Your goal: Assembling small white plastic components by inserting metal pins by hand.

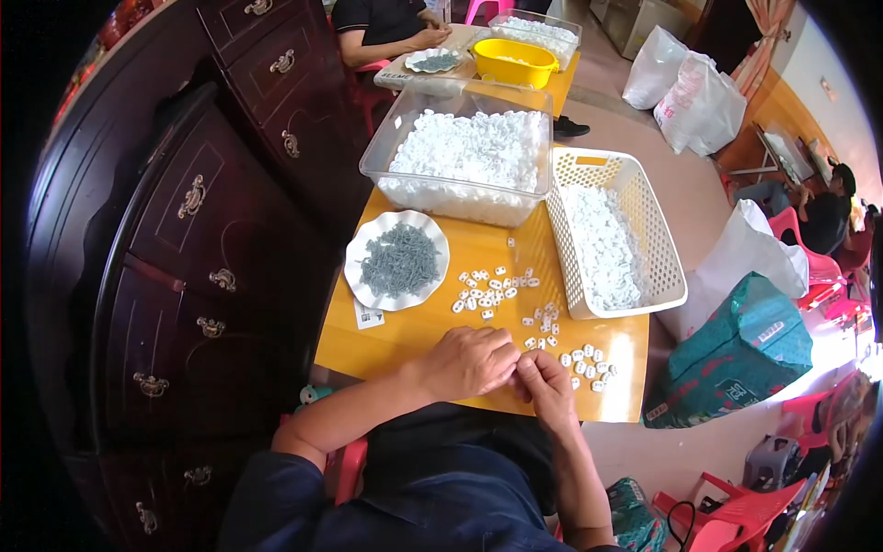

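My left hand [472, 358] and my right hand [548, 385] meet fingertip to fingertip over the table's near edge. Both are closed in a pinch, and whatever lies between the fingers is too small or hidden to make out. Just beyond them, small white plastic pieces [487, 294] with dark holes lie scattered on the wooden table [386, 347]. Another cluster of white pieces [589, 366] sits beside my right hand. A scalloped white plate [357, 292] at the left holds a heap of thin grey screw-like bits [398, 260].
A clear tub [460, 204] of white pieces stands at the table's far side, with a perforated white basket [674, 293] to its right. Dark drawers [175, 230] flank the left. A teal bag [736, 359] is at the right. Beyond, a person [377, 32] sits near a yellow basin [515, 72].
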The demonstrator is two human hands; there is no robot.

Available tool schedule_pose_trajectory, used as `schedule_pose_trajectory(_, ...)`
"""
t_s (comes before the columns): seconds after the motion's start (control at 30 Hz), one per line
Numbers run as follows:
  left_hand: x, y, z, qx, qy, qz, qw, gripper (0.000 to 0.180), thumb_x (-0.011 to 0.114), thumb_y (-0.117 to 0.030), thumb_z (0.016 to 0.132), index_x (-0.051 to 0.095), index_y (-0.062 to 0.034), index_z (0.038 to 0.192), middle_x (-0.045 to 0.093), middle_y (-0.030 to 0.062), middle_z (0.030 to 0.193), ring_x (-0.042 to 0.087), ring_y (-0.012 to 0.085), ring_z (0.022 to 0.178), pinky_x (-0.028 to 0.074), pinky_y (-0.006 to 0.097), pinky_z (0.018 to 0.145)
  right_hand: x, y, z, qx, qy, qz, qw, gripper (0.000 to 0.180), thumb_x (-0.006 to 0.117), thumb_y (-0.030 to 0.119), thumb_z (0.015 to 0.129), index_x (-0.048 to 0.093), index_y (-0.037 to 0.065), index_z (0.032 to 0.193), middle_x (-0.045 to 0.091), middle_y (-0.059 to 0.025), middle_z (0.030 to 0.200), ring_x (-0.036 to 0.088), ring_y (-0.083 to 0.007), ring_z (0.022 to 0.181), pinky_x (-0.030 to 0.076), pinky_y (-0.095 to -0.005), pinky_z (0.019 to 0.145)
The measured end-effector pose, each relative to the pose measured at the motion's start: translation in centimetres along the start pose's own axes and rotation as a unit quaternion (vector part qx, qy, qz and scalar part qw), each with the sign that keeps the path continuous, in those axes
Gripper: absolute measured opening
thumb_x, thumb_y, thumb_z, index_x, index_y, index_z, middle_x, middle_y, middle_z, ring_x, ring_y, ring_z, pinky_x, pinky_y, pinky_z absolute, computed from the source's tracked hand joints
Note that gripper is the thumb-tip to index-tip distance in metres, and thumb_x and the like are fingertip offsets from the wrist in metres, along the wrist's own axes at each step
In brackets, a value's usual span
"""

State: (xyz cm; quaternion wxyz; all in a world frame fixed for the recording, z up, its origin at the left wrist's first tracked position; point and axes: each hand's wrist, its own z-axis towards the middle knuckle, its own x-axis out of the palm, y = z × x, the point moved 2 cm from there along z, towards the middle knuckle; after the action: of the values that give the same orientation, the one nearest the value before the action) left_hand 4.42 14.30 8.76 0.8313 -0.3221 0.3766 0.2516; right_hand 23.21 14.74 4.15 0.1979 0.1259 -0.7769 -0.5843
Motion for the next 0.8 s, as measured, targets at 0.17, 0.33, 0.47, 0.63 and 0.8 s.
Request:
schedule_pose_trajectory(0.17,-0.1,0.1,-0.6,-0.022,-0.002,-0.038,0.999,0.014,0.077,-0.013,0.086,0.064,-0.0076,0.091,0.061,0.0078,0.082,0.068,0.0274,0.072,0.055,0.04,0.061,0.2,-0.1,0.2,-0.01,-0.006,0.018,1.0,0.024,0.058,0.022,0.11,0.065,0.004,0.098,0.066,0.0012,0.082,0.054,-0.0054,0.069,0.046,-0.0219,0.063)
schedule_pose_trajectory(0.33,0.0,0.4,-1.2,-0.095,-0.031,-0.124,0.987,0.012,0.075,-0.007,0.088,0.067,-0.0056,0.095,0.069,0.0103,0.089,0.07,0.0306,0.077,0.057,0.041,0.065,0.8,-0.3,0.7,-0.011,-0.026,-0.001,1.0,0.023,0.058,0.021,0.11,0.066,0.004,0.097,0.066,0.001,0.082,0.055,-0.0047,0.071,0.046,-0.0216,0.064)
schedule_pose_trajectory(0.47,0.9,1.2,-1.8,-0.125,-0.025,-0.142,0.982,0.011,0.075,-0.006,0.088,0.067,-0.0047,0.095,0.069,0.0112,0.087,0.07,0.0316,0.077,0.057,0.041,0.065,1.1,-0.6,1.1,-0.027,-0.044,-0.039,0.998,0.02,0.06,0.016,0.108,0.067,0.002,0.096,0.066,0.0017,0.079,0.056,-0.0045,0.07,0.047,-0.022,0.064)
schedule_pose_trajectory(0.63,1.8,1.5,-2.4,-0.189,-0.046,-0.18,0.964,0.007,0.071,-0.007,0.092,0.066,-0.003,0.096,0.068,0.0138,0.087,0.069,0.0349,0.077,0.054,0.041,0.065,1.6,-0.4,1.4,-0.074,-0.092,-0.126,0.985,0.013,0.065,0.01,0.103,0.068,0.0,0.097,0.068,-0.0023,0.076,0.06,-0.0074,0.067,0.05,-0.0246,0.063)
schedule_pose_trajectory(0.8,2.3,2.2,-2.4,-0.228,-0.057,-0.237,0.943,0.006,0.066,-0.009,0.097,0.063,-0.0038,0.095,0.067,0.0151,0.086,0.068,0.038,0.077,0.054,0.044,0.065,1.9,0.8,1.9,-0.159,-0.108,-0.263,0.945,0.006,0.071,0.006,0.096,0.07,0.0,0.096,0.069,-0.0116,0.077,0.066,-0.0169,0.064,0.053,-0.0285,0.062)
